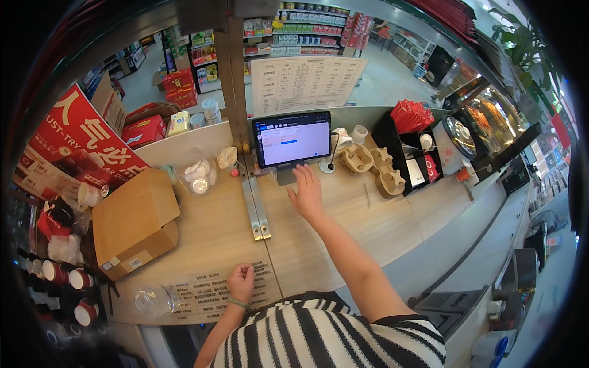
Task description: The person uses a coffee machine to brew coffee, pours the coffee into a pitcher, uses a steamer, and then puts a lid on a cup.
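My right hand (pixel 307 192) reaches forward over the wooden counter (pixel 313 248), fingers apart and holding nothing. Its fingertips are just below the lower edge of a tablet (pixel 294 154) with a lit screen, which leans on a grey stand (pixel 285 175). Whether they touch the stand cannot be made out. Near the front edge, my left hand (pixel 241 281) has its fingers curled in, with no object visible in it. It is over printed sheets (pixel 207 292) lying flat on the counter. Left of these sheets a clear plastic cup (pixel 155 301) lies on its side.
A cardboard box (pixel 133 225) stands at left, with a clear container of white lids (pixel 198 175) behind it. A metal rail (pixel 255 207) crosses the counter. Pulp cup carriers (pixel 389 177), a black organizer (pixel 409 156) and a white cooker (pixel 453 142) line the right side.
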`<move>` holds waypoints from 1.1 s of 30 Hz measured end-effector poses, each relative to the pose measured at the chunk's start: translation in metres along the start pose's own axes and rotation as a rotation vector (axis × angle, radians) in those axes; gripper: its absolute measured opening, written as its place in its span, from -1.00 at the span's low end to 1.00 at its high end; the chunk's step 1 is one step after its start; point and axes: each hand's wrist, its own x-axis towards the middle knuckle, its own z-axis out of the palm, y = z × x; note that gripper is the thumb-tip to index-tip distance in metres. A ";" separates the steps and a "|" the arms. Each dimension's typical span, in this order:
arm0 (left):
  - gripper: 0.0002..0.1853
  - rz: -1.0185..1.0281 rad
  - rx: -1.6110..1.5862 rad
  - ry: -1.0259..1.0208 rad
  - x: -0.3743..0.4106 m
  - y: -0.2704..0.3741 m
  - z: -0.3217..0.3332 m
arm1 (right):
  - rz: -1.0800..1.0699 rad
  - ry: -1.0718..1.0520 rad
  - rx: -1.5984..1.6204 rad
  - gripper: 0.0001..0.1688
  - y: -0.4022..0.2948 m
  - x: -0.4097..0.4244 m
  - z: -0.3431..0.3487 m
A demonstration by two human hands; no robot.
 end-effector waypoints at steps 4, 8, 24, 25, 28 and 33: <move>-0.92 0.013 0.094 0.038 0.002 -0.007 -0.001 | -0.030 0.036 -0.028 -0.28 0.015 0.031 0.020; -0.92 0.001 0.063 0.093 0.000 -0.014 0.001 | -0.047 -0.008 -0.015 -0.27 0.020 0.047 0.031; -0.93 0.154 0.255 0.164 -0.003 -0.004 0.008 | -0.049 -0.017 -0.006 -0.25 0.032 0.061 0.046; -0.92 0.196 0.279 0.172 -0.003 -0.004 0.009 | -0.040 0.004 0.005 -0.24 0.031 0.061 0.045; -0.92 0.168 0.286 0.163 -0.003 -0.005 0.008 | -0.046 0.052 0.049 -0.22 0.034 0.053 0.045; -0.92 0.174 0.286 0.185 -0.002 -0.009 0.009 | -0.005 0.025 0.116 -0.23 0.033 0.032 0.037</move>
